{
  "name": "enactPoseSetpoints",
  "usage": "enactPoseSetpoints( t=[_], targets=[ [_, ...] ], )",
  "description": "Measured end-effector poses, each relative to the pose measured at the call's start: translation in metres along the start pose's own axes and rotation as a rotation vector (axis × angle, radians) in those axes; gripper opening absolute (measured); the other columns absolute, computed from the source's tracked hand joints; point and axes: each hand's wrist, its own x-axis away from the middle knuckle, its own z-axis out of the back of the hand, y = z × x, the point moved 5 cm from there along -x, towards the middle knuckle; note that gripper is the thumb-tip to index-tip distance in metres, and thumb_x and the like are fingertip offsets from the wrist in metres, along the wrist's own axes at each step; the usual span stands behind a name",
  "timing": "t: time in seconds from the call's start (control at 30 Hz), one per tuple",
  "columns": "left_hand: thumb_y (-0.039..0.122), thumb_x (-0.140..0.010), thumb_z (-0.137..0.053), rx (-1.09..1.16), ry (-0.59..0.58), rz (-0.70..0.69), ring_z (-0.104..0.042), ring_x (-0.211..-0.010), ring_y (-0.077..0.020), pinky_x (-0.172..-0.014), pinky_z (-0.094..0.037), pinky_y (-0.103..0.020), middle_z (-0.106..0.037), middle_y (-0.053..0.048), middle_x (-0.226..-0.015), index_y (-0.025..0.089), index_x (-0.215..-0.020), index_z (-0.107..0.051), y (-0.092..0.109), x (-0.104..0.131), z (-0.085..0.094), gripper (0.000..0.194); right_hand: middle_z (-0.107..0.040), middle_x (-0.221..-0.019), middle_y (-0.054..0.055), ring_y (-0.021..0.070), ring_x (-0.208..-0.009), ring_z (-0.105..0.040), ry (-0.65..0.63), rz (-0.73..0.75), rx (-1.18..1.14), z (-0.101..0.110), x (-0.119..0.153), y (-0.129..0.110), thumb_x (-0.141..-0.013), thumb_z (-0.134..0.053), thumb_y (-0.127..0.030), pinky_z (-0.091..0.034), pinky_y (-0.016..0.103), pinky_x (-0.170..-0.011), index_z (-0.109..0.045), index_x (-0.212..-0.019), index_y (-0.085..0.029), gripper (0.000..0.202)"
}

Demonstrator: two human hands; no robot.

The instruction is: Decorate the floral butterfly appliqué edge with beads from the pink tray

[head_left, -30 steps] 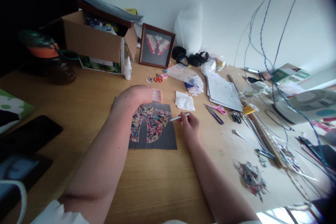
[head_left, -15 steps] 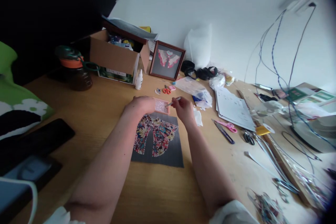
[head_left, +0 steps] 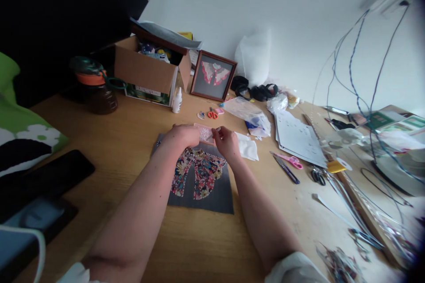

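Observation:
A small pink tray (head_left: pixel 206 134) of tiny pale beads lies at the top edge of a dark grey fabric sheet (head_left: pixel 219 201). My left hand (head_left: pixel 184 135) is closed at the tray's left edge, its fingertips partly hidden. At the right edge of the tray my right hand (head_left: pixel 227 142) is closed in a pinch. Only a small white end of the slim pen-like stick (head_left: pixel 218 129) shows at its fingers. Below both hands, a floral cape-shaped piece (head_left: pixel 206 177) with white dots along its outline sits on the sheet.
Behind the tray are orange-handled scissors (head_left: pixel 212 115), a white dropper bottle (head_left: pixel 177 101), a framed collar picture (head_left: pixel 213 75) and a cardboard box (head_left: pixel 144 68). White tissue (head_left: pixel 247 147), pink scissors (head_left: pixel 292 161), a cutter (head_left: pixel 287 170) and papers (head_left: pixel 295 135) lie rightward. A phone (head_left: pixel 66 168) lies left.
My right hand has moved left and in against the tray's right edge. The stick, clearly visible before, is now mostly hidden. More of the white tissue shows. My left hand stays at the tray.

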Motion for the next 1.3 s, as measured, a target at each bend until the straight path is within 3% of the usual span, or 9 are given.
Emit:
enactPoseSetpoints(
  t=[0.67, 0.93, 1.1, 1.3],
  targets=[
    [0.014, -0.086, -0.048, 0.018, 0.020, -0.002, -0.064, -0.118, -0.0295, -0.095, -0.052, -0.038, -0.063, -0.013, -0.140, 0.023, -0.134, -0.063, -0.001, 0.000, 0.001, 0.051, -0.074, -0.071, 0.008, 0.0222, -0.066, -0.068, 0.001, -0.007, -0.032, -0.006, 0.002, 0.004, -0.093, -0.048, -0.050, -0.041, 0.029, -0.062, -0.053, -0.067, -0.025, 0.036],
    [0.015, -0.086, -0.048, 0.000, 0.035, -0.014, -0.064, -0.118, -0.0299, -0.096, -0.051, -0.039, -0.065, -0.013, -0.136, 0.024, -0.133, -0.064, 0.002, 0.000, 0.002, 0.050, -0.075, -0.071, 0.008, 0.0214, -0.066, -0.067, 0.049, -0.080, -0.152, 0.013, 0.005, 0.001, -0.090, -0.050, -0.054, -0.043, 0.030, -0.063, -0.059, -0.069, -0.023, 0.039],
    [0.020, -0.084, -0.052, -0.022, 0.026, -0.007, -0.066, -0.113, -0.0283, -0.092, -0.053, -0.035, -0.065, -0.012, -0.137, 0.026, -0.140, -0.058, -0.001, -0.010, -0.003, 0.057, -0.074, -0.067, 0.007, 0.0198, -0.064, -0.068, 0.161, -0.176, -0.291, 0.043, 0.028, 0.012, -0.089, -0.055, -0.058, -0.047, 0.030, -0.062, -0.061, -0.068, -0.021, 0.043],
    [0.023, -0.084, -0.052, -0.054, 0.025, -0.007, -0.065, -0.115, -0.0270, -0.095, -0.051, -0.033, -0.066, -0.008, -0.137, 0.031, -0.139, -0.059, -0.003, -0.021, -0.007, 0.056, -0.071, -0.061, 0.004, 0.0194, -0.062, -0.070, 0.229, -0.274, -0.405, 0.063, 0.084, 0.031, -0.086, -0.062, -0.060, -0.051, 0.028, -0.059, -0.063, -0.068, -0.020, 0.044]
  ],
)
